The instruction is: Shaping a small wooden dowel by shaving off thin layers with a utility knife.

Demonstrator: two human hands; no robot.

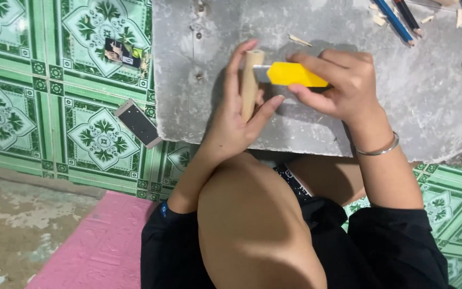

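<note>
My left hand (pixel 239 115) grips a short, pale wooden stick (pixel 251 80), holding it upright against a grey stone slab (pixel 434 107). My right hand (pixel 338 83) holds a yellow utility knife (pixel 295 75). Its metal blade rests against the upper end of the stick. A thin silver bangle (pixel 380 150) circles my right wrist. My bare knee (pixel 252 219) is raised below both hands.
Several blue and dark pencils (pixel 402 18) lie at the slab's far right, with pale wood shavings (pixel 299 40) scattered around. A small black-and-grey rectangular block (pixel 137 123) lies on the green patterned floor tiles (pixel 28 107). A pink mat (pixel 102 246) lies at the lower left.
</note>
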